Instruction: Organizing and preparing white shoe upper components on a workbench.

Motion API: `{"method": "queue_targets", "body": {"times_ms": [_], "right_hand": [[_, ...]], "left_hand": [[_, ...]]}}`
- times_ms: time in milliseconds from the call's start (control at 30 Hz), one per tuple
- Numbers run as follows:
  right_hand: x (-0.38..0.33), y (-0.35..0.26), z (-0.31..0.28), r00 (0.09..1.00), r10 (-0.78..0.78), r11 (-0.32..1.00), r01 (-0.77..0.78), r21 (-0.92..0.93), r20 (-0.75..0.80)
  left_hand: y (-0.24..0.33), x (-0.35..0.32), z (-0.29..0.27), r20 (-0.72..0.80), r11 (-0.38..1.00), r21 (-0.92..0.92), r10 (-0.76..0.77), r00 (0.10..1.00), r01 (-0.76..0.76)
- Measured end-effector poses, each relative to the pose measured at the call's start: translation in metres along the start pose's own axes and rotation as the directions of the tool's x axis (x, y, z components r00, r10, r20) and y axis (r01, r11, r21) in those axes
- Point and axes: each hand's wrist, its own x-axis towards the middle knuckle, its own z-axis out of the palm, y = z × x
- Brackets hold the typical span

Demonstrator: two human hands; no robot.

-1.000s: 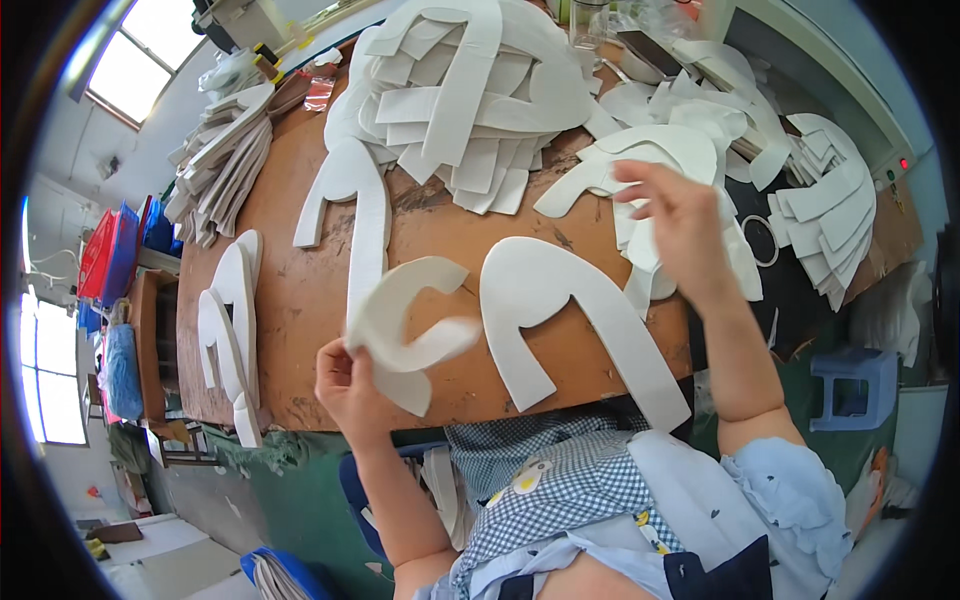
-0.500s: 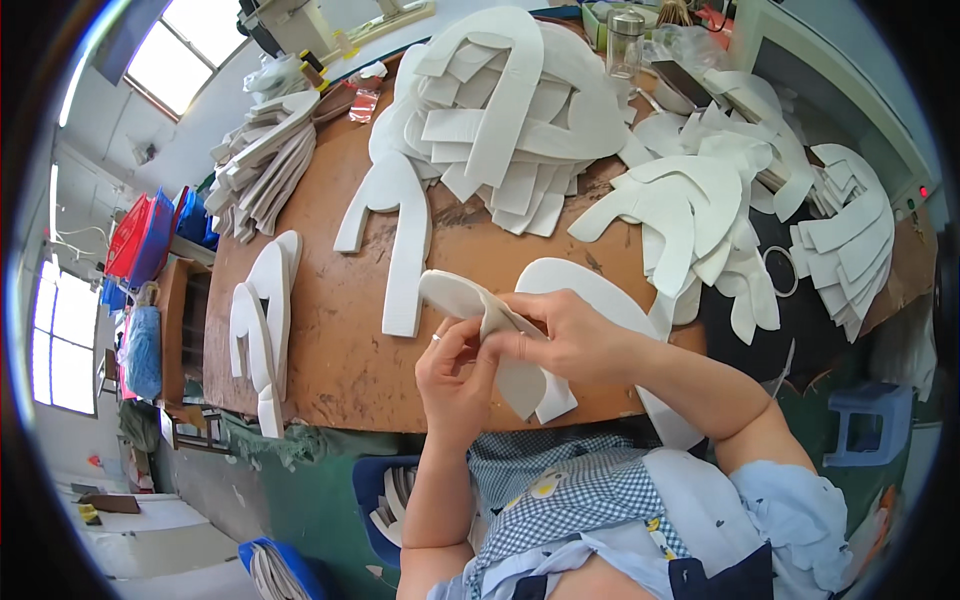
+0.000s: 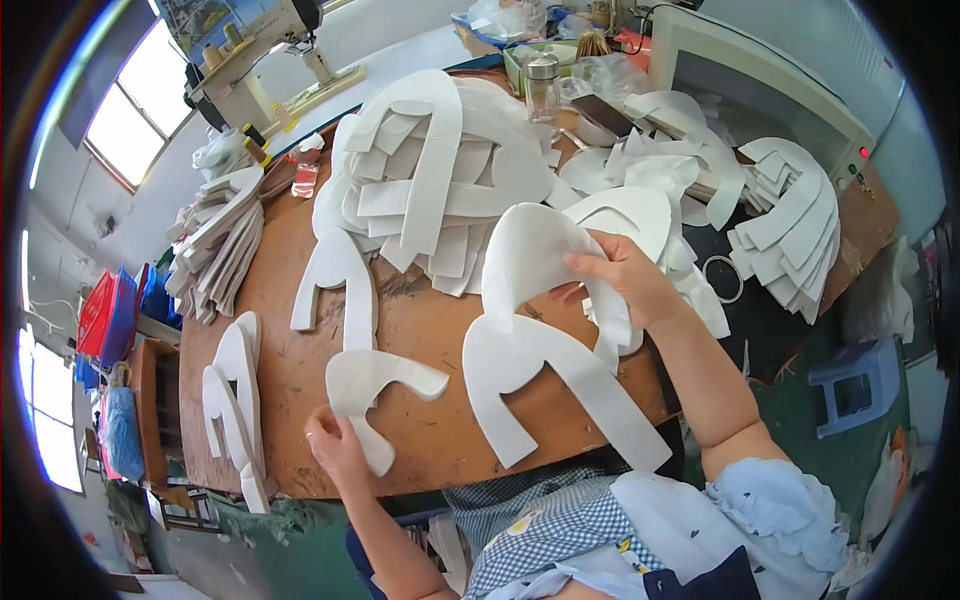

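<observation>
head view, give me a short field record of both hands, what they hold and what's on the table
left hand: left hand grips a white U-shaped foam cutout at the table's near edge
right hand: right hand lifts a curved white foam cutout off the surface
below right hand: large white arch-shaped foam piece lying flat
surface: brown wooden table
far side: heaped pile of white foam cutouts
right side: fanned stack of white foam pieces
left edge: pair of white foam pieces
</observation>
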Motion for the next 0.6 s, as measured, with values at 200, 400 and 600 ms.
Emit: {"method": "queue_targets", "body": {"times_ms": [200, 400, 600], "right_hand": [[-0.006, 0.003, 0.035, 0.972, 0.09, 0.996, -0.093, 0.002, 0.219], [0.001, 0.039, 0.033, 0.963, 0.187, 0.962, -0.14, -0.233, 0.192], [0.011, 0.062, 0.019, 0.989, 0.148, 0.681, -0.111, -0.724, -0.013]], "left_hand": [[0.095, -0.051, 0.085, 0.384, 0.886, -0.413, 0.381, 0.841, -0.213], [0.083, -0.079, 0.124, 0.527, 0.923, -0.258, -0.112, 0.842, 0.284], [0.047, -0.081, 0.139, 0.373, 0.992, 0.11, -0.102, 0.922, 0.065]]}}
